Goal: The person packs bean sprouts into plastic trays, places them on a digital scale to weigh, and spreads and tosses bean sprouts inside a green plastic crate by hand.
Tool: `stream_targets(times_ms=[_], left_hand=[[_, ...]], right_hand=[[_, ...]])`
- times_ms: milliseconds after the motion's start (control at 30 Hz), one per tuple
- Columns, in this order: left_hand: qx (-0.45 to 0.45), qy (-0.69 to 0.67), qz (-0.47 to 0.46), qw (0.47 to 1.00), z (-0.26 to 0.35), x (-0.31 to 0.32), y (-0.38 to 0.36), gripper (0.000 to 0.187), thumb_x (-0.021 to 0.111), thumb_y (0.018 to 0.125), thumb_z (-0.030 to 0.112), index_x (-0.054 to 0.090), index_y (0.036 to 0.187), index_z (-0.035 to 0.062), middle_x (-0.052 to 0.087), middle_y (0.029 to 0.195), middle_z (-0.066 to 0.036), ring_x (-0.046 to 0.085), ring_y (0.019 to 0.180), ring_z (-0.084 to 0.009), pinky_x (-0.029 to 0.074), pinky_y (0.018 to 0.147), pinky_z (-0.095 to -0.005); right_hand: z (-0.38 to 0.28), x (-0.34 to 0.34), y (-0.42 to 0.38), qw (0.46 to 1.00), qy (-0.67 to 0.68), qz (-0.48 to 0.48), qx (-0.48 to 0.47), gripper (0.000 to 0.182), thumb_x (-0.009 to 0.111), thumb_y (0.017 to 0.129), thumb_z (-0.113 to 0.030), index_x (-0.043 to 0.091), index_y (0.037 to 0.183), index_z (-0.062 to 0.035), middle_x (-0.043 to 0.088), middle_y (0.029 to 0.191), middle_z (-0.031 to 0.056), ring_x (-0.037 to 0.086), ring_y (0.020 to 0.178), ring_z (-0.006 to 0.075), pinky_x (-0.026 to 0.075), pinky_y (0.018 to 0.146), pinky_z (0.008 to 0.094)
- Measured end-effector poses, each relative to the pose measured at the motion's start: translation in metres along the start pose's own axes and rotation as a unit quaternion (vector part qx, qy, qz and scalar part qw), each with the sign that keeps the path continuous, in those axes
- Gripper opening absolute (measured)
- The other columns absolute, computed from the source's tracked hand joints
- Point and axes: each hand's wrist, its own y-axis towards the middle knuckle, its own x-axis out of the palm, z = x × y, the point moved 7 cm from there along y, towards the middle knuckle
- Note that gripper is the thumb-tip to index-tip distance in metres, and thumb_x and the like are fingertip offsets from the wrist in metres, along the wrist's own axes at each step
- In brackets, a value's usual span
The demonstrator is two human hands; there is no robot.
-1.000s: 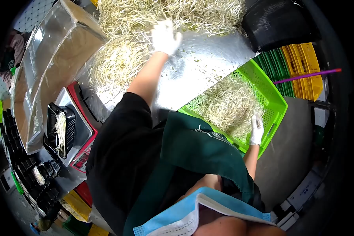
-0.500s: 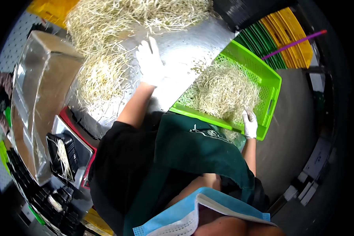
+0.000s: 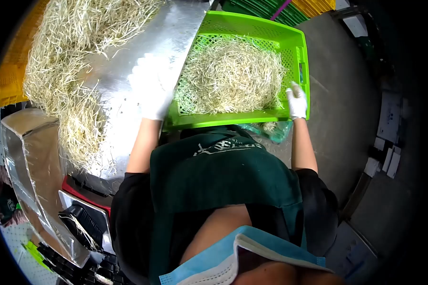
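My left hand point(image 3: 152, 90), in a white glove, is over the metal table point(image 3: 169, 35) beside the crate's left end. Its fingers look stretched out and hold nothing I can see, though glare washes out their outline. A bright green plastic crate point(image 3: 233, 121) stands in front of me, with a heap of pale bean sprouts point(image 3: 235, 76) inside. My right hand point(image 3: 297, 102), also gloved, grips the crate at its near right corner, fingers over the rim. More sprouts point(image 3: 81, 71) are piled on the table to the left of my left hand.
A clear-sided carton point(image 3: 35, 156) stands at left, near a black tray point(image 3: 83, 223) with some sprouts on a scale-like device point(image 3: 104, 223). Yellow crates point(image 3: 9, 71) and stacked green crates point(image 3: 266, 12) border the table. A green bag point(image 3: 280, 130) lies under the crate.
My view has turned, so table and crate appear further left and higher. My left hand has come back from the sprout pile towards the crate's left end. My right hand stays at the crate's corner.
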Motion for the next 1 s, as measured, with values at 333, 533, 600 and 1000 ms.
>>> stream_targets(times_ms=[333, 533, 600, 1000], left_hand=[[0.124, -0.099, -0.299, 0.941, 0.159, 0.076, -0.081, 0.076, 0.066, 0.077, 0.04, 0.038, 0.135, 0.0006, 0.051, 0.123, -0.021, 0.049, 0.112, -0.0361, 0.038, 0.096, -0.0432], [0.068, 0.069, -0.415, 0.905, 0.091, 0.106, -0.146, 0.045, 0.066, 0.073, 0.024, 0.059, 0.115, 0.0076, 0.063, 0.077, -0.013, 0.063, 0.073, -0.0301, 0.05, 0.066, -0.0395], [0.099, 0.081, -0.406, 0.905, 0.097, 0.111, -0.151, 0.037, 0.065, 0.074, 0.024, 0.063, 0.107, 0.0078, 0.062, 0.073, -0.013, 0.062, 0.069, -0.0299, 0.05, 0.061, -0.0398], [0.078, -0.072, -0.15, 0.983, 0.151, 0.098, -0.021, 0.066, 0.067, 0.079, 0.029, 0.043, 0.133, 0.0006, 0.05, 0.127, -0.022, 0.05, 0.112, -0.0352, 0.038, 0.099, -0.0405]], right_hand=[[0.116, 0.0, 0.13, 0.962, 0.08, -0.115, 0.234, 0.054, 0.071, 0.077, -0.036, 0.056, 0.115, -0.001, 0.066, 0.093, 0.011, 0.062, 0.077, 0.0212, 0.049, 0.073, 0.0328], [0.122, -0.01, 0.116, 0.948, 0.139, -0.175, 0.225, 0.037, 0.065, 0.083, -0.038, 0.065, 0.084, -0.001, 0.062, 0.071, 0.0038, 0.053, 0.058, 0.0135, 0.042, 0.057, 0.0293], [0.123, -0.044, 0.092, 0.961, 0.114, -0.134, 0.214, 0.038, 0.064, 0.084, -0.038, 0.066, 0.092, -0.0003, 0.063, 0.074, 0.0045, 0.053, 0.062, 0.0125, 0.043, 0.06, 0.0289], [0.289, -0.152, 0.019, 0.945, -0.007, 0.029, 0.326, 0.037, 0.065, 0.084, -0.041, 0.066, 0.09, -0.0044, 0.059, 0.064, 0.0017, 0.049, 0.051, 0.0102, 0.039, 0.049, 0.0266]])
